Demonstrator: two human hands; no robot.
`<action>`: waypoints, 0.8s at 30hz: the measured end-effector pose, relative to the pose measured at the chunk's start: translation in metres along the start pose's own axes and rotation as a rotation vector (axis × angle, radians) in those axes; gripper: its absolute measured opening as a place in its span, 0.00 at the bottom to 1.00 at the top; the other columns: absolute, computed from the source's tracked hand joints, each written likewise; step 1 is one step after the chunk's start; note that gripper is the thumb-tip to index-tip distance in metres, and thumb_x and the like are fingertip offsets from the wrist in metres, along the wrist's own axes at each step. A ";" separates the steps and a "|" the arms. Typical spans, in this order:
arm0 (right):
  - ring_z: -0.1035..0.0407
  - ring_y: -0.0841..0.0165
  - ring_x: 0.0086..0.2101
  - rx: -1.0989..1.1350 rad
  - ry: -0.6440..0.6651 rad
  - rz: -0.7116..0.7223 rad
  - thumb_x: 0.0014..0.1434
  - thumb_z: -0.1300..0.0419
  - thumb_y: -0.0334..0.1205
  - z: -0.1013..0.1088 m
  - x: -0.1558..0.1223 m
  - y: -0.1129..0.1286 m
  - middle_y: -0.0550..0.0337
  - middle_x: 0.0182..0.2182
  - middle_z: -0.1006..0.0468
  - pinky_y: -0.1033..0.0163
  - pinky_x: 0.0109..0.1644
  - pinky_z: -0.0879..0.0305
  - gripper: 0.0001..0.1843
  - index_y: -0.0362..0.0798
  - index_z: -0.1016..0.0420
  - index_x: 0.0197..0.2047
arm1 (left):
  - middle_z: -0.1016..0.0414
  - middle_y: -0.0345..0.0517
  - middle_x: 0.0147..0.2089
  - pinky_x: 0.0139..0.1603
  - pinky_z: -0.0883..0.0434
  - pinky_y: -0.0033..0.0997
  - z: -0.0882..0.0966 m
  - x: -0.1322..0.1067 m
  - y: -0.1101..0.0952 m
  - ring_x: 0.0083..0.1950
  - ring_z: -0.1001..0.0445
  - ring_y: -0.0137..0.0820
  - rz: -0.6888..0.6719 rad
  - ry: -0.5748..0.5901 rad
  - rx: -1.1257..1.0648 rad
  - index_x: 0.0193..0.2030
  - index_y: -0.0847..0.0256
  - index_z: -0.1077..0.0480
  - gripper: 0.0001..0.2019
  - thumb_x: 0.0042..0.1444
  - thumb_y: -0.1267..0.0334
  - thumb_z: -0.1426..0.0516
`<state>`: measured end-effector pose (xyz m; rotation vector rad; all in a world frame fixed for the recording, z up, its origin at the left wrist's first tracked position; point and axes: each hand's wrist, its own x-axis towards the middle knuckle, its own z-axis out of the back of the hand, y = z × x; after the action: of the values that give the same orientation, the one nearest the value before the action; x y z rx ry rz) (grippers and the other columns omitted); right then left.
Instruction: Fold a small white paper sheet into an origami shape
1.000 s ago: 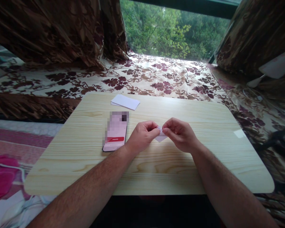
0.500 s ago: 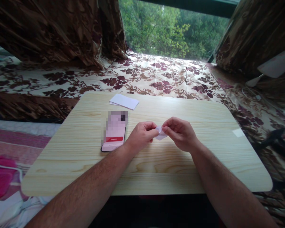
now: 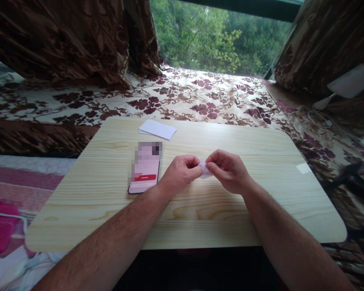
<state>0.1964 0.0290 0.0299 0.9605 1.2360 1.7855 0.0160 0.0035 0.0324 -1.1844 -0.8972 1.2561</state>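
My left hand (image 3: 181,174) and my right hand (image 3: 228,169) meet over the middle of a light wooden table (image 3: 261,202). Both pinch a small folded piece of white paper (image 3: 204,169) between thumbs and fingertips. Most of the paper is hidden by the fingers. A phone (image 3: 145,166) with a pink screen lies flat just left of my left hand. A thin stack of white paper slips (image 3: 157,129) rests near the table's far edge.
Beyond the table lies a floral maroon-and-cream cloth (image 3: 200,97) under a window with dark patterned curtains (image 3: 63,40) on both sides. A pink cloth (image 3: 0,226) lies at the lower left. A white object (image 3: 348,83) and cables sit at the far right.
My hands have drawn a little closer together around the folded paper, covering more of it. The view has shifted slightly.
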 end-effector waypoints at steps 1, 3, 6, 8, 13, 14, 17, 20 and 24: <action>0.36 0.74 0.25 -0.001 -0.003 -0.001 0.59 0.39 0.33 0.000 0.000 0.000 0.63 0.25 0.27 0.67 0.28 0.41 0.02 0.45 0.26 0.34 | 0.34 0.36 0.22 0.25 0.46 0.25 0.000 0.000 0.000 0.24 0.41 0.23 0.000 0.003 0.000 0.27 0.64 0.29 0.06 0.50 0.64 0.41; 0.36 0.74 0.25 0.000 -0.005 -0.004 0.59 0.39 0.33 -0.001 0.000 -0.001 0.63 0.25 0.27 0.67 0.27 0.41 0.02 0.45 0.26 0.34 | 0.35 0.36 0.22 0.25 0.46 0.25 0.000 0.001 0.002 0.25 0.41 0.23 -0.003 0.014 0.000 0.26 0.64 0.29 0.06 0.50 0.64 0.41; 0.36 0.74 0.25 0.000 -0.011 -0.009 0.59 0.39 0.33 -0.002 0.000 -0.002 0.63 0.25 0.27 0.67 0.27 0.41 0.03 0.45 0.27 0.33 | 0.35 0.36 0.23 0.25 0.46 0.25 0.000 0.001 0.004 0.25 0.41 0.23 -0.013 0.021 0.004 0.25 0.64 0.30 0.07 0.50 0.64 0.41; 0.36 0.74 0.25 0.008 -0.018 -0.015 0.59 0.39 0.34 -0.003 0.000 -0.002 0.64 0.24 0.27 0.67 0.27 0.42 0.03 0.45 0.27 0.33 | 0.36 0.36 0.23 0.25 0.46 0.25 0.000 0.002 0.004 0.25 0.42 0.23 -0.019 0.019 0.005 0.25 0.64 0.31 0.07 0.49 0.64 0.41; 0.36 0.74 0.24 0.018 -0.032 -0.034 0.58 0.39 0.36 -0.004 0.000 -0.001 0.64 0.24 0.27 0.67 0.26 0.42 0.04 0.46 0.27 0.32 | 0.37 0.36 0.23 0.26 0.46 0.25 0.000 0.001 0.004 0.26 0.42 0.23 -0.034 0.025 0.014 0.25 0.64 0.31 0.07 0.50 0.63 0.41; 0.36 0.74 0.24 0.015 -0.035 -0.035 0.58 0.39 0.36 -0.004 0.000 -0.001 0.64 0.24 0.27 0.67 0.26 0.42 0.04 0.46 0.27 0.32 | 0.37 0.36 0.23 0.26 0.46 0.26 0.000 0.001 0.004 0.26 0.42 0.23 -0.045 0.023 0.020 0.25 0.63 0.31 0.08 0.51 0.63 0.41; 0.37 0.73 0.25 -0.001 -0.045 -0.037 0.58 0.38 0.38 -0.005 0.000 -0.002 0.63 0.24 0.27 0.67 0.26 0.42 0.05 0.46 0.26 0.32 | 0.39 0.36 0.23 0.26 0.47 0.26 -0.001 0.000 0.006 0.26 0.43 0.24 -0.088 0.009 0.043 0.24 0.63 0.33 0.09 0.52 0.62 0.42; 0.37 0.73 0.25 -0.010 -0.056 -0.036 0.58 0.38 0.39 -0.006 0.000 -0.002 0.63 0.24 0.27 0.66 0.27 0.42 0.05 0.47 0.26 0.32 | 0.40 0.35 0.22 0.26 0.47 0.26 -0.001 0.000 0.007 0.25 0.44 0.23 -0.115 -0.001 0.054 0.23 0.62 0.34 0.10 0.52 0.62 0.42; 0.37 0.73 0.25 -0.001 -0.063 -0.038 0.58 0.38 0.37 -0.007 -0.001 -0.002 0.62 0.24 0.27 0.66 0.27 0.41 0.04 0.47 0.26 0.32 | 0.41 0.35 0.22 0.26 0.48 0.26 -0.001 0.000 0.008 0.26 0.44 0.23 -0.126 0.011 0.060 0.24 0.63 0.34 0.10 0.53 0.63 0.43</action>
<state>0.1907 0.0264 0.0258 0.9786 1.2061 1.7132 0.0154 0.0024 0.0245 -1.0704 -0.9057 1.1660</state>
